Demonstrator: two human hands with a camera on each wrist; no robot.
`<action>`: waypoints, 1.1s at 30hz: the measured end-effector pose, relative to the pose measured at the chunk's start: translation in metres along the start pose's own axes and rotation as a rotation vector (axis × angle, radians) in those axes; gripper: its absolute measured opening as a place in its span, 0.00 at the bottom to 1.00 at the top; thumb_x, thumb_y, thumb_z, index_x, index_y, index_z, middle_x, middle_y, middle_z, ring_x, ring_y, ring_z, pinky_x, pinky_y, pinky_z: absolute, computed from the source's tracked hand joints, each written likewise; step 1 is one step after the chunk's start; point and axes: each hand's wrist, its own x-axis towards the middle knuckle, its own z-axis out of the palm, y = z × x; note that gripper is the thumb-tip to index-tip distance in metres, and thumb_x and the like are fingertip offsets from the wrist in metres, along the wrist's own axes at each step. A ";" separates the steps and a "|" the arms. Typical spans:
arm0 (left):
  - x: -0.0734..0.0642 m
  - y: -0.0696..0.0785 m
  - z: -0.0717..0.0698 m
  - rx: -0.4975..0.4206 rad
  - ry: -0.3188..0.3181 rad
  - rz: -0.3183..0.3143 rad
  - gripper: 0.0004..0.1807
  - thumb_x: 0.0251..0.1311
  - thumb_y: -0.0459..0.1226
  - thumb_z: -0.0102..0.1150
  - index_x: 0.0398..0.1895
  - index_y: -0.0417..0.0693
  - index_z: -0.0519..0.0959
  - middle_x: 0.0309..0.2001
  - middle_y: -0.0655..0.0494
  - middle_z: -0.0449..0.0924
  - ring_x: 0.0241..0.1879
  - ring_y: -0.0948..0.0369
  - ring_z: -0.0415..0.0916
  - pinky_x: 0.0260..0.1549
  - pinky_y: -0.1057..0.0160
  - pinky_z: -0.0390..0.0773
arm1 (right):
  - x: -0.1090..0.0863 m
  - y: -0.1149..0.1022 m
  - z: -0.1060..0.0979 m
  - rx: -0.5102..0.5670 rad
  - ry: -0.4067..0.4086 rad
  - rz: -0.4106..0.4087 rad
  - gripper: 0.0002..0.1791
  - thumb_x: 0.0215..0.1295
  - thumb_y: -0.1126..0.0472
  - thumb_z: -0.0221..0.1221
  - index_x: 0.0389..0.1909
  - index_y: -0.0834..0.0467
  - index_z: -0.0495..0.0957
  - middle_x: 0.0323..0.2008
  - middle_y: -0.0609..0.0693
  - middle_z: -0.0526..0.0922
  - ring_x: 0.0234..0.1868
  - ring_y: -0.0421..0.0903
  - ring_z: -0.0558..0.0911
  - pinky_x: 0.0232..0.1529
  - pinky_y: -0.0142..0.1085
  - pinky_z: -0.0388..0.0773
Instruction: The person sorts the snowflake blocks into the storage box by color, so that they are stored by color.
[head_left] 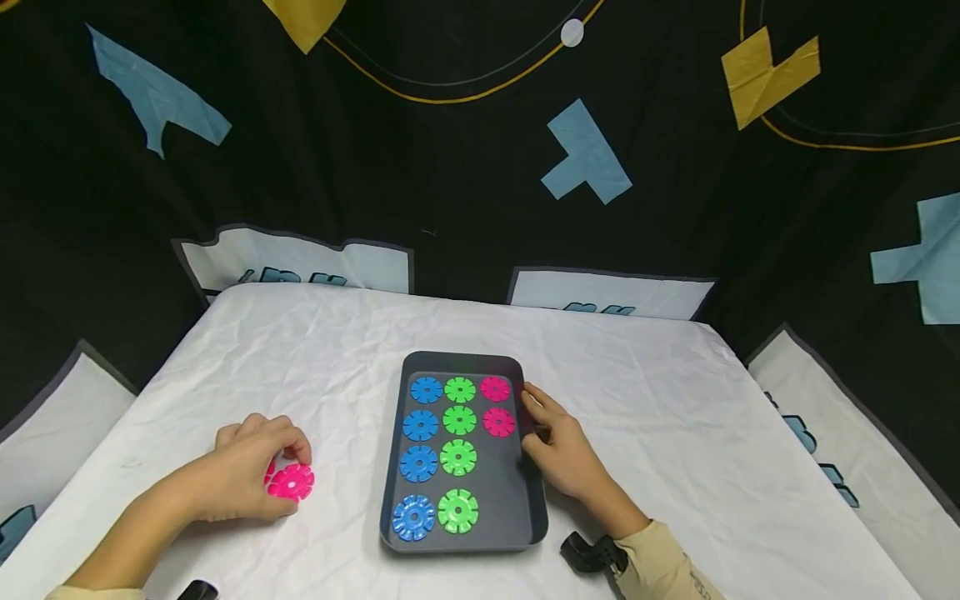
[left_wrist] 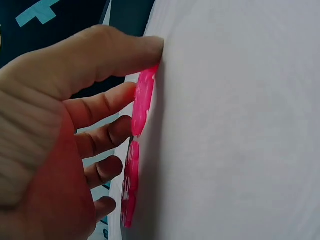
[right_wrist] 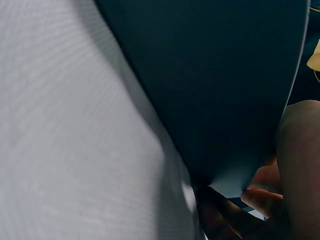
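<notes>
At the left of the table my left hand (head_left: pixel 251 471) pinches a pink notched disc (head_left: pixel 292 482) between thumb and fingertips. A second pink disc (left_wrist: pixel 130 185) is beside it, partly hidden behind the fingers in the head view. My right hand (head_left: pixel 562 450) holds the right side of a dark grey tray (head_left: pixel 498 521), with the fingers and thumb at its rim. Inside the tray lie a column of blue discs (head_left: pixel 418 463), a column of green discs (head_left: pixel 458 457) and two pink discs (head_left: pixel 498 422) at the upper right.
A wrinkled white cloth (head_left: pixel 660 433) covers the table under the tray and hands. Behind it hangs a black curtain (head_left: pixel 465 183) with blue and yellow shapes. A black strap device (head_left: pixel 592 554) sits at the right wrist.
</notes>
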 end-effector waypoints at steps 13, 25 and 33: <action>0.004 0.007 0.005 -0.067 0.033 0.112 0.25 0.38 0.34 0.75 0.35 0.66 0.72 0.36 0.75 0.70 0.37 0.69 0.68 0.49 0.49 0.57 | 0.000 0.000 0.002 0.002 -0.005 0.010 0.36 0.53 0.70 0.52 0.69 0.67 0.63 0.72 0.51 0.61 0.51 0.45 0.82 0.45 0.34 0.80; 0.010 0.008 0.004 -0.094 0.003 0.112 0.23 0.45 0.34 0.74 0.48 0.48 0.80 0.47 0.62 0.74 0.43 0.62 0.73 0.38 0.68 0.80 | 0.001 -0.002 0.000 -0.004 -0.002 0.003 0.36 0.53 0.69 0.52 0.68 0.68 0.63 0.72 0.53 0.62 0.51 0.46 0.82 0.45 0.35 0.81; 0.013 0.009 0.001 -0.074 0.014 0.071 0.27 0.43 0.38 0.78 0.50 0.45 0.82 0.48 0.60 0.77 0.46 0.59 0.75 0.41 0.64 0.81 | 0.000 -0.001 0.000 -0.002 -0.003 -0.003 0.36 0.53 0.70 0.53 0.68 0.68 0.63 0.72 0.54 0.62 0.54 0.47 0.80 0.46 0.35 0.80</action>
